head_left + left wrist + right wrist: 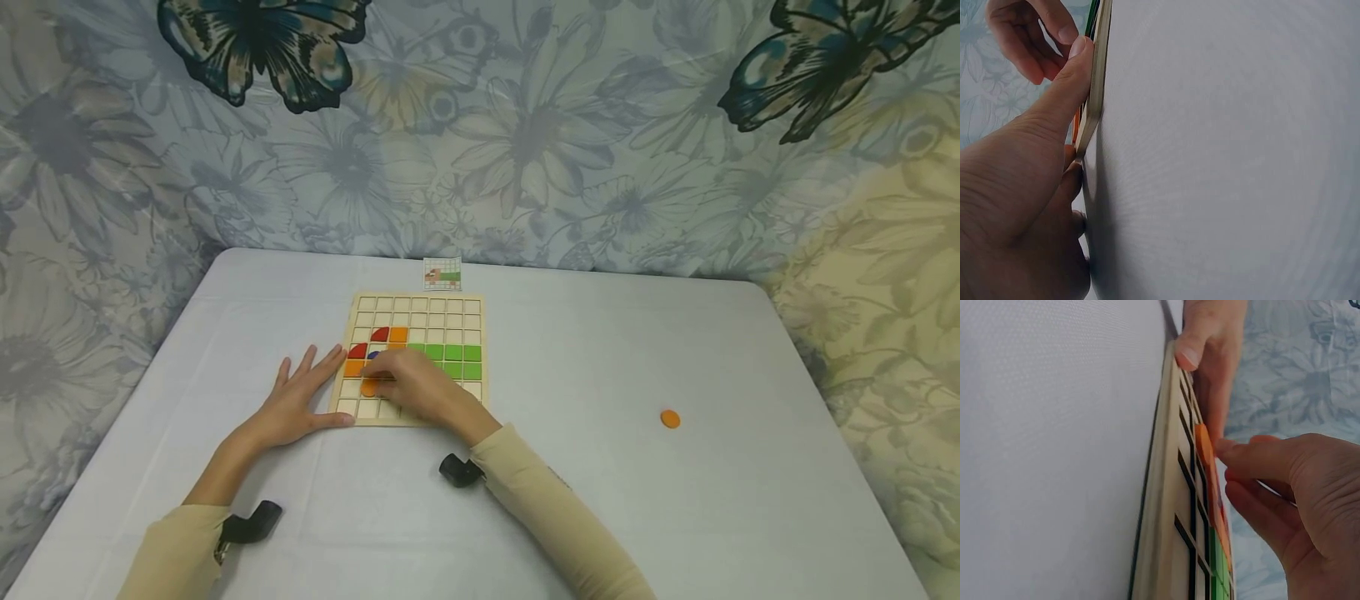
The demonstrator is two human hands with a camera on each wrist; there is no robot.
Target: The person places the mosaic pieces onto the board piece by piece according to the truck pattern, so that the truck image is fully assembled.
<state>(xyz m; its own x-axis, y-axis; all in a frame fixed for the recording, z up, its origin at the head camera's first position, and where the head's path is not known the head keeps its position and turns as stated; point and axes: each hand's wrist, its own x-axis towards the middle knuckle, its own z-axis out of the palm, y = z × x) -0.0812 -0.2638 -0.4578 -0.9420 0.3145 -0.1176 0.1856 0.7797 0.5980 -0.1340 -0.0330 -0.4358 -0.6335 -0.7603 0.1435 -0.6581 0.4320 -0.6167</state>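
Note:
A square wooden grid board (420, 422) lies on the table with coloured flat pieces in its cells. My left hand (292, 408) rests at its left side, fingers spread, thumb on the near-left corner. Over the board's lower left, my right hand (416, 383) pinches an orange disc (369, 387) between thumb and index finger. In the right wrist view, the fingertips meet the disc (1204, 440) close to the board's surface. Above it sit an orange square (353, 368), red quarter-circles (380, 334) and a partly covered blue piece (374, 355). Green squares (453, 352) fill cells on the right.
A small pattern card (442, 274) lies beyond the board's far edge. Another orange disc (671, 419) is on the white tablecloth (585, 358) at the right. Patterned fabric (525, 142) hangs behind the table. Black wrist cameras (255, 522) sit at both wrists.

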